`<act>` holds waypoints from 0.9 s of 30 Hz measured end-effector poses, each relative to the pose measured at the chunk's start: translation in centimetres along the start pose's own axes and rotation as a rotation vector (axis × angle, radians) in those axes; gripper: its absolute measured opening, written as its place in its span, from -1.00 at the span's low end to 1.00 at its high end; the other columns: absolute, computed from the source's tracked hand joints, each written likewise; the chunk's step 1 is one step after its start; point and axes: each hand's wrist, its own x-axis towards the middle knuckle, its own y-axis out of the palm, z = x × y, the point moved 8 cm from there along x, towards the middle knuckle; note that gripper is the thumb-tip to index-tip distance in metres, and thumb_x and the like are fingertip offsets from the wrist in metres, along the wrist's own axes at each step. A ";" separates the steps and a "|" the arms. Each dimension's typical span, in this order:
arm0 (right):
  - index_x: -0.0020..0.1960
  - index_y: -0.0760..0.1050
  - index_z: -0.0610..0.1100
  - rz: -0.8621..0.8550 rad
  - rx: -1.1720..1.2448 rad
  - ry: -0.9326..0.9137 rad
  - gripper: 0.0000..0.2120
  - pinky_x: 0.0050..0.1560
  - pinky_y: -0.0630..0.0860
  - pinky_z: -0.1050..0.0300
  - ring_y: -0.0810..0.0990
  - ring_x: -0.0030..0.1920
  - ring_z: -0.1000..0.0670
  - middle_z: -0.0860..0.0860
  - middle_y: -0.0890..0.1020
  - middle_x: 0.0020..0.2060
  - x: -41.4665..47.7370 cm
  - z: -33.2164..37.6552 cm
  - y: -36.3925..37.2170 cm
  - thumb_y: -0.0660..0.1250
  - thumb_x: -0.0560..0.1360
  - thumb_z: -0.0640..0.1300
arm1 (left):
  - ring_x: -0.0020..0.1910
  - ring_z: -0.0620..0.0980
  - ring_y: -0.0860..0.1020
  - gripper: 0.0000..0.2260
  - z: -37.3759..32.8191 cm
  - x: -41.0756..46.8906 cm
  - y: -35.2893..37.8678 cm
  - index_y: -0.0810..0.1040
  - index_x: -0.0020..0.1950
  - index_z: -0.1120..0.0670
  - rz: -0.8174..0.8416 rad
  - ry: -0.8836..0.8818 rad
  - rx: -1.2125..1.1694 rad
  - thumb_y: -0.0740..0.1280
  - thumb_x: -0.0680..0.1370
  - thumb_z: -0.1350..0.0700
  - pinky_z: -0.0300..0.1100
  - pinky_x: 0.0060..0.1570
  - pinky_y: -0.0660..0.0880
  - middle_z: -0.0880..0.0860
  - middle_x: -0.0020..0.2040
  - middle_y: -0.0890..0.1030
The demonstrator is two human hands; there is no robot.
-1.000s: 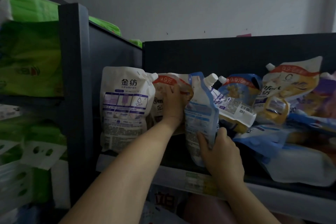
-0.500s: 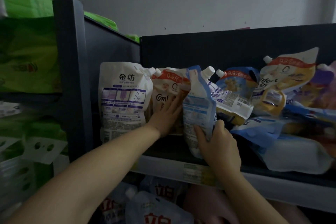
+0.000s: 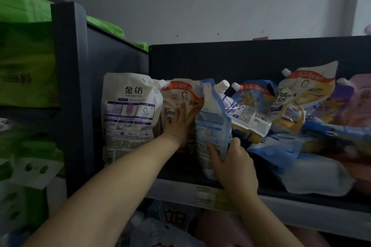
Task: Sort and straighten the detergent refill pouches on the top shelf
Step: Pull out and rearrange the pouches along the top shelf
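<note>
Shelf [image 3: 301,213]: we are reaching up to the top board, where refill pouches are standing at the left and lying tumbled at the right.
Left hand [image 3: 178,124]: we are pressing it flat, fingers straight and spread, against the front of the beige pouch [image 3: 181,92].
Right hand [image 3: 230,163]: we are clamping it on the lower part of the blue pouch [image 3: 212,122], thumb on the front and fingers curling behind.
Blue pouch: it is standing near the front edge, leaning a little and overlapping the beige pouch's right side.
White pouch [image 3: 128,114]: it is standing upright at the left end, just beside the dark side panel [image 3: 70,96] and touching the beige pouch.
Heap [image 3: 291,106]: yellow, blue and purple pouches are leaning and lying over one another, right of the blue pouch.
Green packs [image 3: 26,66]: they are sitting left of the side panel.
</note>
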 end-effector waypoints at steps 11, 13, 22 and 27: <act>0.17 0.31 -0.11 0.187 0.064 -0.011 -0.64 -0.29 0.51 0.04 0.58 -0.14 -0.12 -0.08 0.58 -0.07 0.5 1.5 0.6 0.14 0.60 0.16 | 0.13 0.07 0.51 -0.79 -0.4 -9.8 -4.7 0.43 0.16 -0.04 -0.299 0.011 -0.438 0.30 0.53 0.09 -0.07 0.04 0.50 0.01 0.13 0.50; 0.11 0.32 -0.12 0.233 0.077 -0.006 -0.69 -0.23 0.55 -0.02 0.59 -0.15 -0.14 -0.11 0.58 -0.09 0.6 2.7 1.3 0.14 0.61 0.13 | 0.08 0.07 0.53 -0.78 0.4 -11.2 -4.8 0.45 0.17 0.01 -0.307 -0.009 -0.381 0.30 0.53 0.06 -0.04 -0.01 0.54 0.02 0.13 0.52; 0.25 0.31 -0.19 0.616 0.387 -0.061 -0.67 0.09 0.49 0.02 0.52 0.16 -0.11 -0.13 0.52 0.17 -1.3 9.2 7.5 0.28 0.54 -0.14 | -0.17 0.03 0.49 -0.88 2.8 -14.3 -4.4 0.45 -0.18 0.06 -0.308 -0.074 -0.266 0.27 0.54 0.08 -0.14 -0.25 0.41 -0.01 -0.18 0.43; 0.09 0.49 -0.21 0.698 0.119 -0.222 -0.81 0.00 0.52 -0.04 0.57 0.02 -0.14 -0.14 0.59 0.02 -1.3 9.5 6.0 0.25 0.52 -0.16 | -0.26 -0.01 0.46 -0.88 1.7 -15.5 -5.3 0.42 -0.20 0.02 -0.315 -0.050 -0.226 0.27 0.53 0.06 -0.18 -0.32 0.36 -0.06 -0.26 0.44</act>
